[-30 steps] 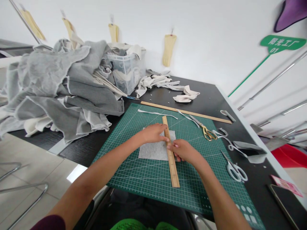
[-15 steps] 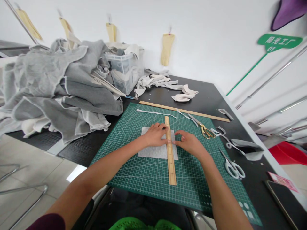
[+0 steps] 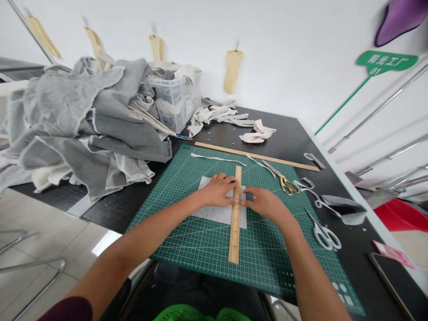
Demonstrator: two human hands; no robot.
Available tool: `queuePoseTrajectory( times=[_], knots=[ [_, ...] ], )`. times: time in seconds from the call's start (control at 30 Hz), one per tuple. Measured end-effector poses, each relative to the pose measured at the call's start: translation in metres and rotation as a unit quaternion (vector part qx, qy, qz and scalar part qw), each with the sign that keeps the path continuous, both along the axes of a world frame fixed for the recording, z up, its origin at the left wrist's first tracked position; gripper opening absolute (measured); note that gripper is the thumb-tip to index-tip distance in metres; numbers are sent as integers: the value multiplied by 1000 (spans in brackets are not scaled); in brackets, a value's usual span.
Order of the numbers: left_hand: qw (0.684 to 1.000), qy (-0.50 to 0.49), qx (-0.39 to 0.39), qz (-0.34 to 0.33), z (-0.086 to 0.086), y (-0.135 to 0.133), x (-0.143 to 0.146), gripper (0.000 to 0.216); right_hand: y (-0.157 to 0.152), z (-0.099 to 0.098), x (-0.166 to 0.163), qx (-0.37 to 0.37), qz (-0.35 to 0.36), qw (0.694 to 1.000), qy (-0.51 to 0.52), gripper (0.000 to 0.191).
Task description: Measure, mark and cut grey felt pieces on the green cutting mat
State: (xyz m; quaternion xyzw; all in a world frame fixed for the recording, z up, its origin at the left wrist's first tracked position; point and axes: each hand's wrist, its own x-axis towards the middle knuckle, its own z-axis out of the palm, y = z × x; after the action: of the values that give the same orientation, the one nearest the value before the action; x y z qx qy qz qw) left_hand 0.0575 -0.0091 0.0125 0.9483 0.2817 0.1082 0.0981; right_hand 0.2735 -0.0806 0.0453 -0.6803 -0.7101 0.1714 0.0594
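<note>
My left hand (image 3: 219, 191) lies over a piece of light grey cloth (image 3: 214, 213), its thumb and fingertips gripping a wooden ruler (image 3: 235, 229) from the left. From the other side my right hand (image 3: 265, 203) has its thumb and curled index finger at the ruler's right edge, over the narrow strip of cloth there. The ruler crosses the right part of the cloth, tilted slightly, its near end past the cloth's edge. Under all this is a green cutting mat (image 3: 197, 243) with a white grid. The left hand hides part of the cloth.
Gold-handled scissors (image 3: 287, 185) and white-handled scissors (image 3: 326, 236) lie to the right. A long wooden strip (image 3: 257, 156) crosses the mat's far edge. Grey cloth (image 3: 63, 102) is heaped at left beside a clear bin (image 3: 174, 100). A phone (image 3: 397, 281) lies near right.
The ruler has turned: its far end moved right, its near end left and slightly toward me. The cloth has turned slightly under it, and both hands stay at the ruler.
</note>
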Motion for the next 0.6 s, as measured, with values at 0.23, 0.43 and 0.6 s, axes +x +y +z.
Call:
queuePoseTrajectory(
  times=[0.23,0.43,0.6],
  knots=[
    [1000,11,-7,-15,5,-2,-1,75,4,-8,9,-6,-6,1000,10,31],
    [1000,19,-3,-18,7,-5,0,78,12,-20,20,-14,4,995,96,35],
    [1000,2,-6,-10,5,-4,2,81,15,-22,25,-5,4,993,116,25]
  ],
)
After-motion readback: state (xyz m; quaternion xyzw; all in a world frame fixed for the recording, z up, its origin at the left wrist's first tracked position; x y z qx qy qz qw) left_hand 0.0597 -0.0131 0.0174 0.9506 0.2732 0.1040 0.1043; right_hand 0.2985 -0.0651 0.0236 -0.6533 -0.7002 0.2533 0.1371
